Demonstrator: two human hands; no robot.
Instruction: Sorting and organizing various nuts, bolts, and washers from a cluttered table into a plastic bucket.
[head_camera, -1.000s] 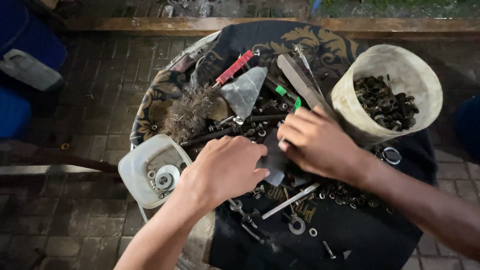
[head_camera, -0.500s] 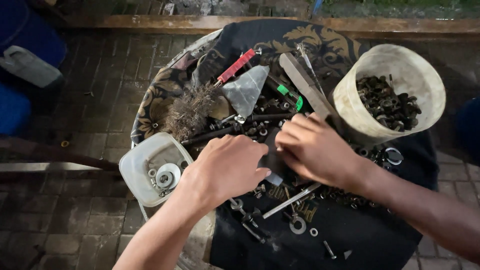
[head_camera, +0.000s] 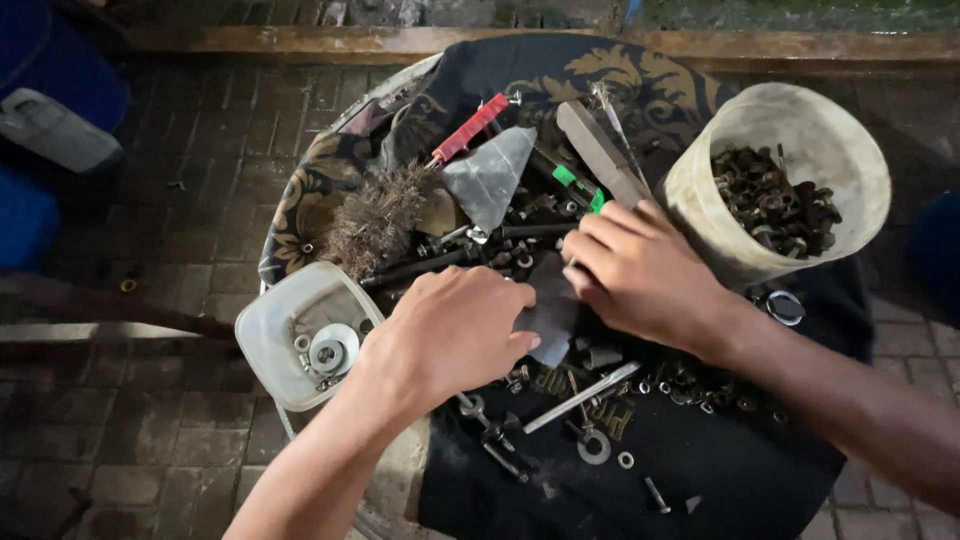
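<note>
**Both hands meet over the grey sheet in the middle of the hardware pile**

So the thing both hands are on is a dull grey sheet (head_camera: 550, 315), a flat flexible-looking scrap, lying right between them. The left hand (head_camera: 450, 335) comes in from the lower left, palm down, fingers curled over the sheet's near left edge. The right hand (head_camera: 640, 275) comes in from the right, fingers bent and pressing down on the sheet's far right edge. I can't tell if either hand is actually pinching it or just resting on top; the fingertips are tucked under and hidden. Neither hand is spread wide.

Only a small part of the sheet shows in the gap, so I can't call its long axis for sure; the visible bit runs roughly away from the person, toward the far side of the pile. Both hands touch it, so neither is really nearer.

Around them:
- just beyond the left hand's fingertips, a bristly brush (head_camera: 380, 220) and a grey triangular trowel blade (head_camera: 492, 175)
- beyond those, a red-handled tool (head_camera: 470, 128)
- just past the right hand's fingers, a flat metal file (head_camera: 600, 150) and a green-tipped tool (head_camera: 570, 180)
- to the right of the right wrist, a pale bucket (head_camera: 850, 150) full of dark nuts and bolts
- left of the left wrist, a clear plastic tub (head_camera: 275, 330) holding washers
- under the right forearm side, a long bolt (head_camera: 580, 398) and loose washers on the black cloth (head_camera: 750, 470)
</note>
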